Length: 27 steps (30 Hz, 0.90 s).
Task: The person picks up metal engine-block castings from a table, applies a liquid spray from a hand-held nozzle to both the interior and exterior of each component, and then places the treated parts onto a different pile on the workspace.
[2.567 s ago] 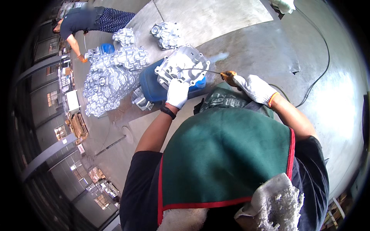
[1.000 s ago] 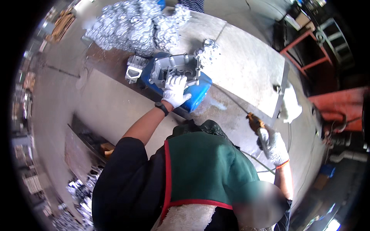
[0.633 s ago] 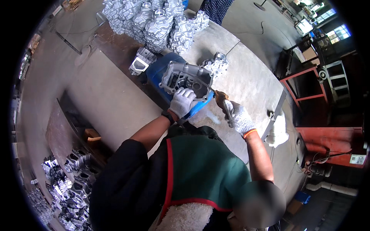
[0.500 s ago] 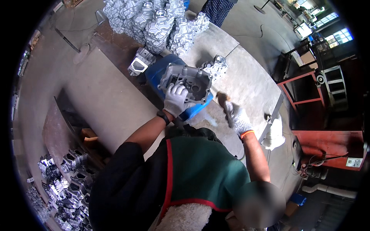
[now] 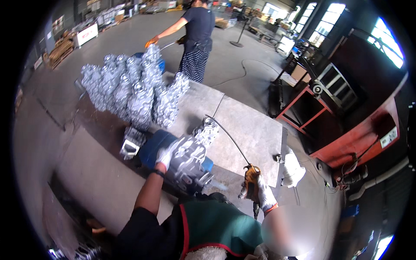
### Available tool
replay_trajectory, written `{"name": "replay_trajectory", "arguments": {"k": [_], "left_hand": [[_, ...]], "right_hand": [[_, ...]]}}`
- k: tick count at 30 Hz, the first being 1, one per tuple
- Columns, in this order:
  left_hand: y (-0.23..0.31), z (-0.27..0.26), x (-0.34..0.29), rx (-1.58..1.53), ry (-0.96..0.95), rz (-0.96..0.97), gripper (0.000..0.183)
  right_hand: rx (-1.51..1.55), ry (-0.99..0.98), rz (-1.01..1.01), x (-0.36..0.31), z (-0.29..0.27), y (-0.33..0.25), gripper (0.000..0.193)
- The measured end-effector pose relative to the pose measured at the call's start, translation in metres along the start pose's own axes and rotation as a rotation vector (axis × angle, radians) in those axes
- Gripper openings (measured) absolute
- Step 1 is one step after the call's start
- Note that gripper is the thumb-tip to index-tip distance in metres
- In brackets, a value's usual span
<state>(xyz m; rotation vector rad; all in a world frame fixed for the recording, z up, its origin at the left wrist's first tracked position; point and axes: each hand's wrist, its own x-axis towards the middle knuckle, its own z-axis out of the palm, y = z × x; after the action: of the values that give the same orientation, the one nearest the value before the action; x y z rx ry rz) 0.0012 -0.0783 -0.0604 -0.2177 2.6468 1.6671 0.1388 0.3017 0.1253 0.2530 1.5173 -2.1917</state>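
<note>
Nearest, a green apron with red trim covers the person's front. To the right, the right hand, in a white knit glove with an orange cuff edge, has its fingers closed around a yellow handheld power tool, whose long, thin, slightly bowed rod points to the far left. To the left, the left hand, also white-gloved, with a dark wristband below it, is at the left side of a gray ribbed metal housing casting; its fingers are blurred, and I cannot tell whether they grip. That casting is over a blue plastic container, ribbed outer side up. Just left of the container is a smaller casting with a rectangular opening; just beyond the held housing stands another light gray casting, overlapped in view by the rod's tip, contact unclear. A metal-topped worktable stretches beneath, with a white bundle by its right edge. Farther left, castings are heaped in a large pile. At right is a red machine. Beyond the pile stands a co-worker, one orange-gloved hand at its top.
</note>
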Motion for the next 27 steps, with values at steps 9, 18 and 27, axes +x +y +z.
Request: {"name": "replay_trajectory", "arguments": {"k": [9, 18, 27], "left_hand": [[-0.034, 0.023, 0.019, -0.408, 0.299, -0.627, 0.085], [-0.046, -0.016, 0.009, -0.939, 0.034, -0.263, 0.066], [0.004, -0.045, -0.014, 0.303, -0.088, -0.128, 0.052]], "right_hand": [[-0.032, 0.126, 0.073, -0.013, -0.002, 0.027, 0.059], [-0.267, 0.126, 0.064, 0.010, 0.015, 0.022, 0.057], [-0.871, 0.158, 0.181, 0.027, 0.019, -0.005, 0.053]]}}
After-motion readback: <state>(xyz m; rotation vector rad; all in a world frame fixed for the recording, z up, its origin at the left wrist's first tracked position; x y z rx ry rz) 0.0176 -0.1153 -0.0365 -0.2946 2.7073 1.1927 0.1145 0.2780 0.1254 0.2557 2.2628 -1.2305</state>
